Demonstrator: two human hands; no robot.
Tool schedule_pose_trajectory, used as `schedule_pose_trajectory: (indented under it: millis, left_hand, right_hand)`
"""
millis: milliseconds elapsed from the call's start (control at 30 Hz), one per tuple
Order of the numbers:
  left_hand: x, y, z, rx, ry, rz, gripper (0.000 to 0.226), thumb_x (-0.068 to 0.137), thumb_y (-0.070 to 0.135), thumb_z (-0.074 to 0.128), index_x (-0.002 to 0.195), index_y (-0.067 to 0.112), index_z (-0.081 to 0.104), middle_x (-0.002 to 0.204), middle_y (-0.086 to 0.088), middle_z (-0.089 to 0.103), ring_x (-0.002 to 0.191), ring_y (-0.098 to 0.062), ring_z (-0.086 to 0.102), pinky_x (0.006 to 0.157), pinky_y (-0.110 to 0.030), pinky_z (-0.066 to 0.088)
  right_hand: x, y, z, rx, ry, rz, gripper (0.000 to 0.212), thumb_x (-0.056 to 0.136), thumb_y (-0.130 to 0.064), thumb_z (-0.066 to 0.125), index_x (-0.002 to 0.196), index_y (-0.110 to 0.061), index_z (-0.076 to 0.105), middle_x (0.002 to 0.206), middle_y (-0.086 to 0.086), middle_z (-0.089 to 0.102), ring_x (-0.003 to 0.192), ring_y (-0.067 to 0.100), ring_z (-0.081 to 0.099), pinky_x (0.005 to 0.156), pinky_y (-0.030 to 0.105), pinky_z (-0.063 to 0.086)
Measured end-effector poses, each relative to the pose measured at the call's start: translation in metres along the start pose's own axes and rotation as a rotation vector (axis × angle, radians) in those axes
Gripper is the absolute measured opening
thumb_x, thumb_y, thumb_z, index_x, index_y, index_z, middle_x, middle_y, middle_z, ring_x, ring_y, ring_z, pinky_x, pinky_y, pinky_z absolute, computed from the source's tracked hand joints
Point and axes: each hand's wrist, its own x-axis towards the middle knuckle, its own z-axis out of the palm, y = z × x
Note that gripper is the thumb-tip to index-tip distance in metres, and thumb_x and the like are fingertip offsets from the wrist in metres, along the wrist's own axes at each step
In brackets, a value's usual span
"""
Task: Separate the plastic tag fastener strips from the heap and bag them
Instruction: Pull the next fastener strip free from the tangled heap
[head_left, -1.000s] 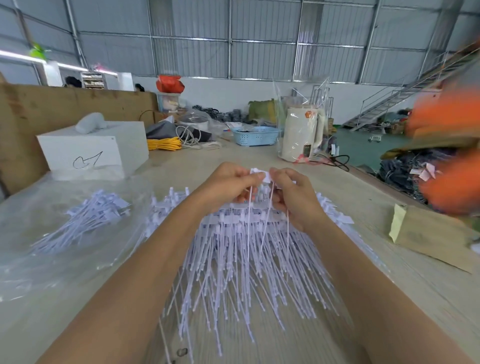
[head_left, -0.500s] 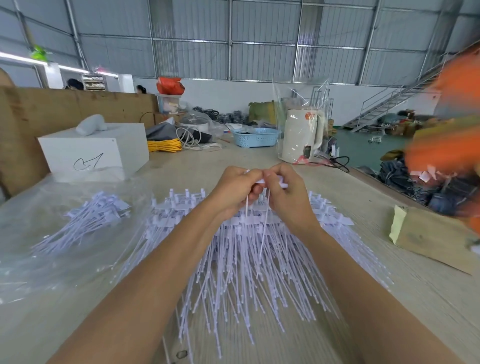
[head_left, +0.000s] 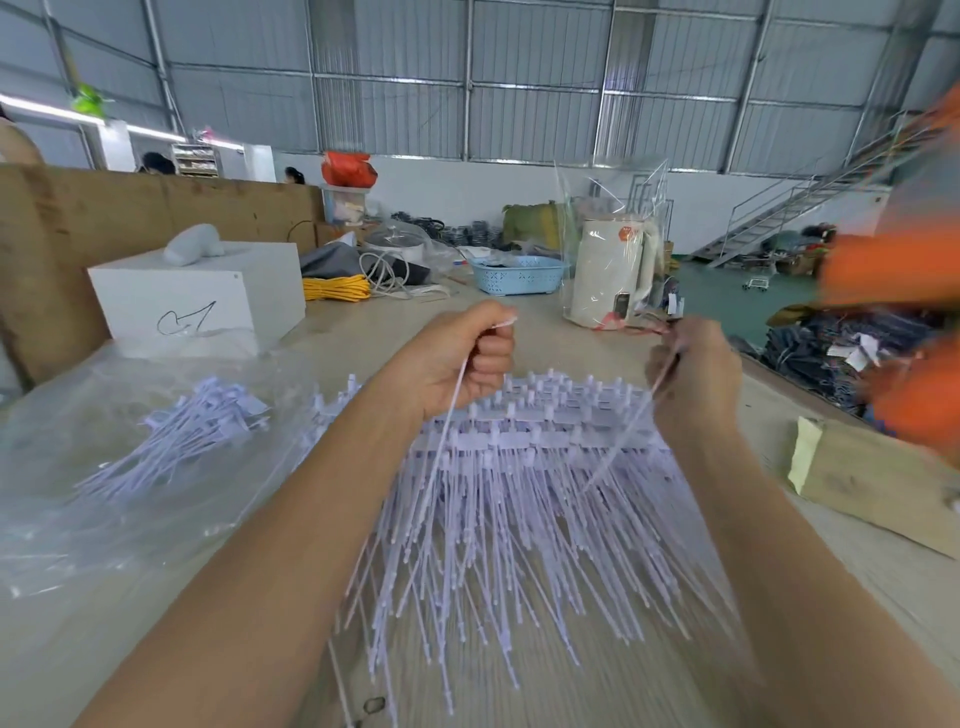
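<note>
A wide heap of white plastic tag fastener strips (head_left: 524, 499) fans out on the wooden table in front of me. My left hand (head_left: 462, 364) is raised above the heap's far edge, fingers curled round the head of one strip (head_left: 451, 410) that hangs down. My right hand (head_left: 696, 374) is off to the right and pinches another single strip (head_left: 631, 431), blurred by motion. On the left lies a clear plastic bag (head_left: 78, 467) holding a bundle of separated strips (head_left: 182, 436).
A white box (head_left: 202, 296) stands behind the bag. Yellow cord (head_left: 335, 287), a blue basket (head_left: 519, 274) and a bagged white kettle (head_left: 608, 275) sit at the back. A cardboard piece (head_left: 872, 478) lies at right. A blurred orange sleeve (head_left: 898, 270) moves at right.
My hands were together, pinching joined strips over the heap. They have pulled apart, the left to the left and the right to the right, each now holding its own strip.
</note>
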Motion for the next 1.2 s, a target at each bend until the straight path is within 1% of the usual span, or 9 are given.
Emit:
schedule_pose_trajectory:
  millis: [133, 267, 433, 600, 700, 767, 933, 1100, 1200]
  left_hand:
    - [0.005, -0.006, 0.001, 0.230, 0.134, 0.042, 0.030, 0.096, 0.033, 0.048, 0.072, 0.016, 0.047, 0.046, 0.007, 0.041, 0.038, -0.007, 0.032, 0.038, -0.018, 0.023]
    - [0.006, -0.015, 0.008, 0.300, 0.141, 0.019, 0.033, 0.095, 0.043, 0.048, 0.076, 0.016, 0.045, 0.045, 0.008, 0.042, 0.038, -0.006, 0.032, 0.037, -0.017, 0.022]
    - [0.004, -0.018, 0.016, 0.370, 0.147, -0.044, 0.058, 0.092, 0.063, 0.033, 0.074, 0.011, 0.052, 0.044, 0.003, 0.043, 0.034, -0.009, 0.033, 0.034, -0.014, 0.023]
    - [0.006, -0.024, 0.019, 0.295, 0.085, -0.115, 0.085, 0.076, 0.083, 0.015, 0.071, 0.010, 0.059, 0.047, -0.004, 0.055, 0.031, -0.010, 0.041, 0.030, -0.011, 0.025]
    - [0.007, -0.022, 0.016, 0.269, 0.048, -0.137, 0.097, 0.068, 0.089, 0.010, 0.060, 0.006, 0.060, 0.045, -0.005, 0.049, 0.033, -0.012, 0.037, 0.031, -0.013, 0.026]
    - [0.007, -0.022, 0.016, 0.275, 0.036, -0.153, 0.098, 0.063, 0.092, 0.008, 0.063, 0.006, 0.055, 0.043, -0.003, 0.043, 0.035, -0.012, 0.031, 0.033, -0.014, 0.023]
    - [0.003, -0.024, 0.026, 0.379, -0.002, -0.096, 0.084, 0.048, 0.093, 0.013, 0.032, 0.019, 0.050, 0.041, 0.000, 0.034, 0.036, -0.011, 0.027, 0.036, -0.017, 0.017]
    - [0.005, -0.023, 0.028, 0.404, -0.017, -0.071, 0.082, 0.055, 0.090, 0.013, 0.036, 0.022, 0.055, 0.044, -0.002, 0.039, 0.038, -0.012, 0.033, 0.037, -0.017, 0.023]
    - [0.005, -0.023, 0.026, 0.417, -0.042, -0.104, 0.073, 0.071, 0.084, 0.025, 0.066, 0.019, 0.057, 0.056, -0.004, 0.044, 0.047, -0.014, 0.039, 0.043, -0.019, 0.036]
  right_hand:
    - [-0.001, -0.008, -0.004, 0.384, -0.130, 0.147, 0.023, 0.092, -0.012, 0.049, 0.070, -0.015, 0.043, 0.053, -0.005, 0.045, 0.047, 0.009, 0.040, 0.048, 0.019, 0.039]
    - [-0.027, 0.016, 0.029, -0.148, -0.411, 0.066, 0.020, 0.094, -0.022, 0.048, 0.078, -0.011, 0.052, 0.073, 0.001, 0.056, 0.062, 0.013, 0.053, 0.058, 0.025, 0.047]
    - [-0.040, 0.034, 0.038, -0.302, -0.527, -0.038, 0.022, 0.096, -0.025, 0.051, 0.091, -0.004, 0.056, 0.079, 0.014, 0.060, 0.072, 0.023, 0.059, 0.074, 0.042, 0.051]
    - [-0.043, 0.040, 0.034, -0.491, -0.563, -0.153, 0.028, 0.095, -0.039, 0.051, 0.086, -0.012, 0.052, 0.074, 0.006, 0.056, 0.071, 0.021, 0.058, 0.078, 0.042, 0.052]
    - [-0.045, 0.041, 0.035, -0.531, -0.560, -0.239, 0.029, 0.097, -0.033, 0.049, 0.082, -0.007, 0.048, 0.070, 0.005, 0.049, 0.062, 0.016, 0.052, 0.068, 0.033, 0.050]
    - [-0.044, 0.043, 0.036, -0.563, -0.524, -0.287, 0.024, 0.096, -0.025, 0.050, 0.079, -0.008, 0.046, 0.069, 0.000, 0.046, 0.057, 0.007, 0.048, 0.061, 0.023, 0.045]
    - [-0.041, 0.046, 0.037, -0.644, -0.480, -0.329, 0.025, 0.094, -0.012, 0.048, 0.069, -0.017, 0.042, 0.061, -0.003, 0.047, 0.047, 0.001, 0.044, 0.052, 0.020, 0.039]
    - [-0.041, 0.047, 0.036, -0.568, -0.407, -0.399, 0.036, 0.096, -0.022, 0.051, 0.062, -0.012, 0.044, 0.057, -0.003, 0.046, 0.049, 0.005, 0.044, 0.053, 0.023, 0.039]
    - [-0.035, 0.047, 0.031, -0.589, -0.382, -0.405, 0.033, 0.094, -0.019, 0.055, 0.070, 0.004, 0.051, 0.060, 0.004, 0.049, 0.049, 0.004, 0.044, 0.049, 0.018, 0.037]
